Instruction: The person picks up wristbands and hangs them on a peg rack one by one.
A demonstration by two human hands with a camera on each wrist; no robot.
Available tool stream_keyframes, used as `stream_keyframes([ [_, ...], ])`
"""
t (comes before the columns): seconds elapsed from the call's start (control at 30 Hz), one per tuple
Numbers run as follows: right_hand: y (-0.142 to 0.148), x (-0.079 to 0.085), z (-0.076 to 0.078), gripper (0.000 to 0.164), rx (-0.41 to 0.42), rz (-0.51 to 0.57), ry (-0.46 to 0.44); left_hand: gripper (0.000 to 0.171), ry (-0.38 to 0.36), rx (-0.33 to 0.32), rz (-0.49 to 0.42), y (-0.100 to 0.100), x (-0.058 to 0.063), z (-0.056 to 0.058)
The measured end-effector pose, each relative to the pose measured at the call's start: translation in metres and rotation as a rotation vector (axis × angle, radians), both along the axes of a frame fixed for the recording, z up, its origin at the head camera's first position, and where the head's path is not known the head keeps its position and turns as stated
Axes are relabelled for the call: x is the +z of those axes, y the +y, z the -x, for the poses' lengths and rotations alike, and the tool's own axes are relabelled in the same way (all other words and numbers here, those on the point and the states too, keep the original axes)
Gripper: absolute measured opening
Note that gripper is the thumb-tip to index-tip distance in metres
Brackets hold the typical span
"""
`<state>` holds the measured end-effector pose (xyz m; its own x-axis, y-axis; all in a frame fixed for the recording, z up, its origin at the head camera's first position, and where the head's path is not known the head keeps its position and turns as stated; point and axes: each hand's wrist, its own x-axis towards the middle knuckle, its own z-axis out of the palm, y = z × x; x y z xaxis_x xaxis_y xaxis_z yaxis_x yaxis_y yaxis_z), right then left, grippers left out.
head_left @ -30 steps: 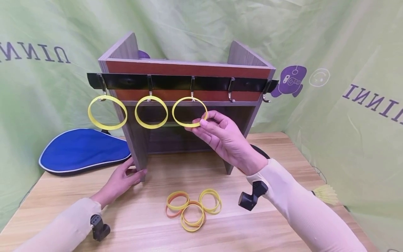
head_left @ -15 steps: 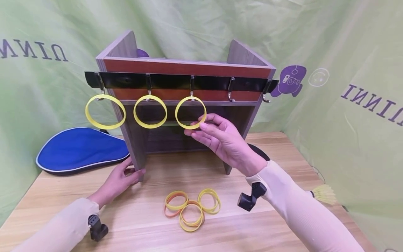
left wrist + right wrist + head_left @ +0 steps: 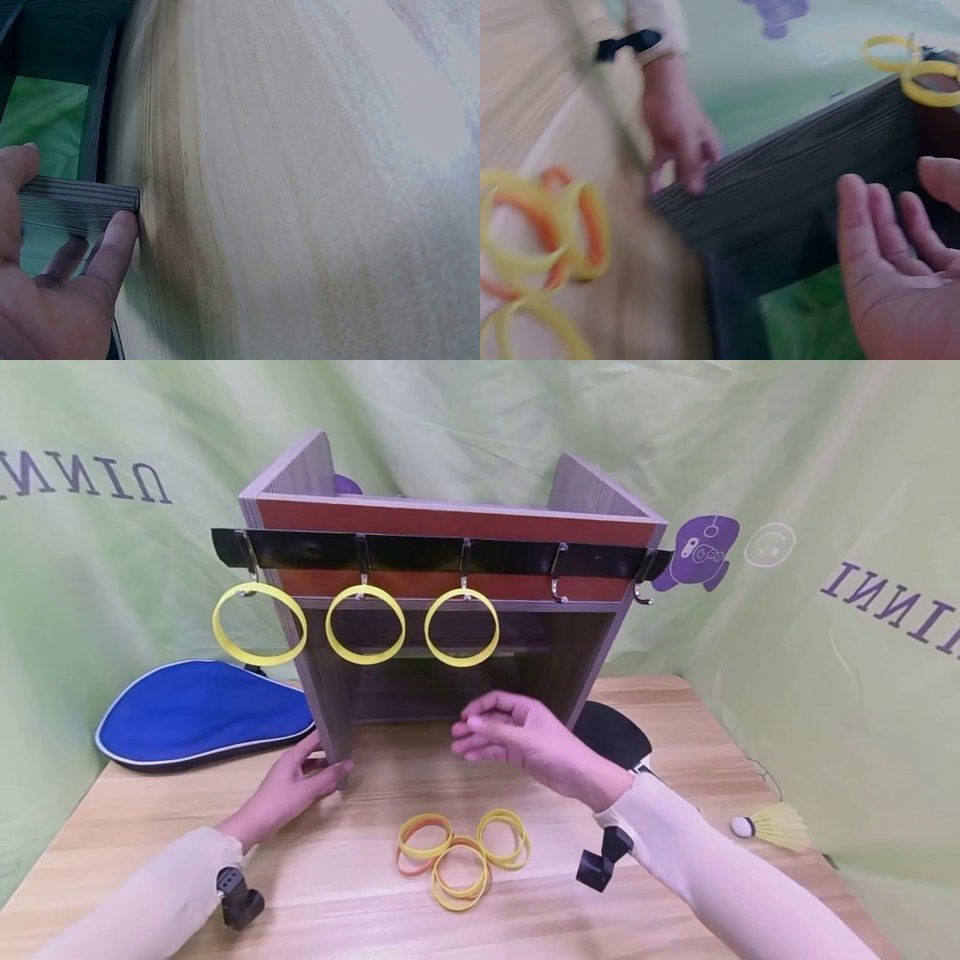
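Three yellow rings hang from the hooks of a black hook rail [image 3: 420,553] on a small grey wooden shelf [image 3: 607,497]: a left ring [image 3: 216,625], a middle ring [image 3: 330,631] and a right ring [image 3: 428,631]. My left hand [image 3: 288,789] grips the lower front edge of the shelf's left side panel [image 3: 82,196], thumb on one face and fingers on the other. Below the right ring, my right hand [image 3: 525,739] is in the air with loosely bent fingers and holds nothing. In the right wrist view its fingers [image 3: 855,217] are apart from the panel.
Several yellow and orange rings [image 3: 462,895] lie in a loose pile on the wooden table [image 3: 337,877]. A blue racket case [image 3: 202,710] lies left of the shelf. To the right are a black racket-shaped item [image 3: 611,735] and a yellow shuttlecock [image 3: 776,827]. Two right-hand hooks [image 3: 558,593] hold no ring.
My right hand has let go of the right yellow ring and moved down away from it. That ring now hangs freely on its hook. The left hand stays on the panel.
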<state>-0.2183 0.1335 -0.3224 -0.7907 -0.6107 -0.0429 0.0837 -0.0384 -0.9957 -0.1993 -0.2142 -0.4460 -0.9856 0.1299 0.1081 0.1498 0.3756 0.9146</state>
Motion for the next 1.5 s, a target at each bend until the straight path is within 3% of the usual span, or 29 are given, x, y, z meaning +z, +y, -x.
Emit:
stream_keyframes([
  [0.17,0.008,-0.034,-0.008,0.023,0.116,-0.269,0.022,0.059,-0.002,-0.005,0.002,0.001,-0.001,0.0],
  [0.3,0.013,-0.056,-0.018,0.021,0.191,-0.399,0.069,0.059,-0.011,-0.002,0.002,-0.001,-0.001,-0.001],
  [0.5,0.014,-0.073,-0.033,0.016,0.2,-0.466,0.13,0.062,-0.012,-0.001,0.011,-0.001,0.002,-0.001],
  [0.7,0.011,-0.085,-0.038,0.014,0.233,-0.485,0.216,0.062,-0.018,0.013,0.028,-0.002,0.002,-0.004],
  [1.07,0.007,-0.086,-0.037,0.012,0.268,-0.539,0.382,0.059,-0.004,0.002,0.019,0.0,0.002,-0.003],
  [1.4,0.01,-0.08,-0.035,0.013,0.312,-0.551,0.357,0.062,-0.021,0.009,-0.016,0.002,0.001,-0.004],
  [1.5,0.014,-0.079,-0.033,0.016,0.333,-0.527,0.307,0.062,-0.018,0.008,-0.012,0.001,0.002,-0.003],
])
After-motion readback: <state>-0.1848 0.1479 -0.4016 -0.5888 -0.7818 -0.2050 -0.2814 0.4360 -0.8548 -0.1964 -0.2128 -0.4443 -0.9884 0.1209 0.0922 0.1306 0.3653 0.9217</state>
